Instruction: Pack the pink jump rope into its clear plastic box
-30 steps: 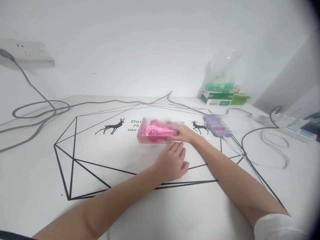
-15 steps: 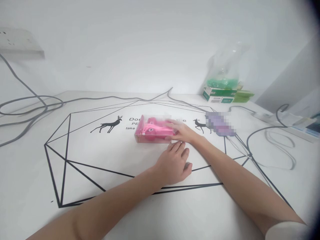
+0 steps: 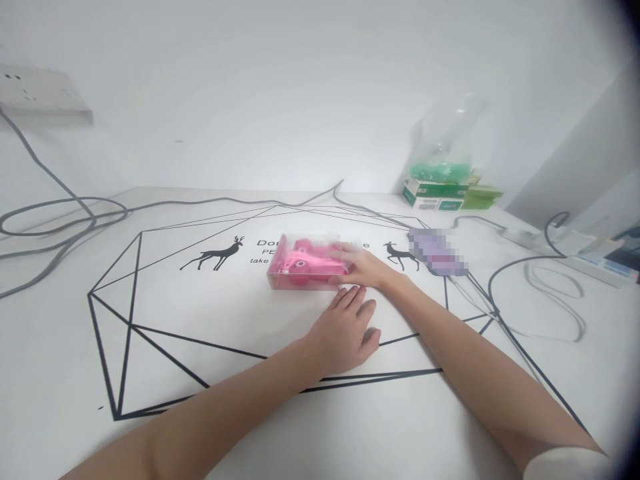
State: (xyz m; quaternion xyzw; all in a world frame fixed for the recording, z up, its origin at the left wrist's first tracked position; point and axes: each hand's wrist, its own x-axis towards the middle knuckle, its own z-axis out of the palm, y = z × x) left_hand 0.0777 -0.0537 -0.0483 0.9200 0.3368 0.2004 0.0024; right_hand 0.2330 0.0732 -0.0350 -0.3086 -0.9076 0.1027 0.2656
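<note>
A clear plastic box [image 3: 278, 274] lies on its side near the middle of the table, with a bright pink item [image 3: 302, 263] inside. That item has a round eye-like mark, but its kind is not clear. My right hand [image 3: 357, 268] grips the box's right end, its thumb along the near side and its fingers over the far side; the fingertips are blurred. Just in front of the box's right corner, my left hand [image 3: 345, 330] rests palm down on the table. Its fingers are stretched out, the thumb points right, and nothing is in it.
Several cables [image 3: 200, 201] run along the back and right of the white table [image 3: 200, 307], which bears printed deer and lines. A blurred-out purple thing [image 3: 437, 252] lies at right. Behind it are green-and-white boxes [image 3: 436, 193] under a plastic bag [image 3: 443, 143]. A socket [image 3: 43, 93] is on the left wall.
The whole view has shifted slightly. Both hands and the pink item's box keep nearly the same places on the table.
</note>
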